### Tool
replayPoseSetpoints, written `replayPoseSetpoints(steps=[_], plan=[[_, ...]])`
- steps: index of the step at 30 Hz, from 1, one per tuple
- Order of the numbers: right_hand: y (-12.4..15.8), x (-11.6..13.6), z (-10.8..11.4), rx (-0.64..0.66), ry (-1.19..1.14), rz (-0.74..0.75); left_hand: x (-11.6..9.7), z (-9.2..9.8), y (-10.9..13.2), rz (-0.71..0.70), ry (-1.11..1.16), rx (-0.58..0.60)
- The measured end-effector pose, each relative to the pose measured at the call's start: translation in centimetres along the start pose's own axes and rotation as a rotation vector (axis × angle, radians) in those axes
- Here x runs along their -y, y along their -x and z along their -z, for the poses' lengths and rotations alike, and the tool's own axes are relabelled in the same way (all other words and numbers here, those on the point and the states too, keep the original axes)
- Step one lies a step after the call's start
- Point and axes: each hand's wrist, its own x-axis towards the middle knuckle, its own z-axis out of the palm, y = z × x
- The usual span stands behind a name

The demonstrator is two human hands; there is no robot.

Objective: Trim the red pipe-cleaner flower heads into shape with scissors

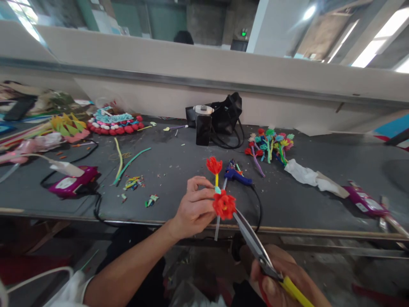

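The left hand (196, 209) has its fingers closed on an open red flower (224, 204), which is held above the front edge of the dark table (169, 187). The right hand (287, 273) grips the scissors (252, 236) by the handles; the blades look almost together, and their tips are at the flower's lower right edge, though I cannot tell if they touch it. Just above stands a second red flower (214, 165) on a yellow stem (217, 179); whether the same fingers hold it is not clear. The petals of both flowers are already in shape, but the work on the lower one seems unfinished, and its stem, if any, is hidden. Behind lies a blue glue gun (238, 175). Farther right, a pile of coloured flowers (281, 145), several with stems, looks mostly done. On the left, a green strip (132, 164) and a yellow strip (118, 157) lie without any flower, near small cut scraps (134, 183), so some material seems left.
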Motion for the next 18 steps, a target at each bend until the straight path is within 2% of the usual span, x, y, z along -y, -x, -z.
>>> replayPoseSetpoints(steps=[4, 9, 13, 18], plan=[[0.05, -0.86, 0.22, 0.03, 0.04, 0.034, -0.04, -0.2, 0.42, -0.006, -0.041, 0.014], [0.09, -0.88, 0.12, -0.03, 0.104, 0.064, -0.37, -0.35, 0.39, -0.038, -0.112, 0.03], [-0.1, -0.5, 0.35, -0.082, 0.069, 0.04, -0.72, -0.55, 0.07, -0.049, -0.097, 0.033], [-0.02, -0.26, 0.27, -0.038, -0.008, 0.057, -0.72, -0.95, 0.41, -0.023, -0.054, 0.029]])
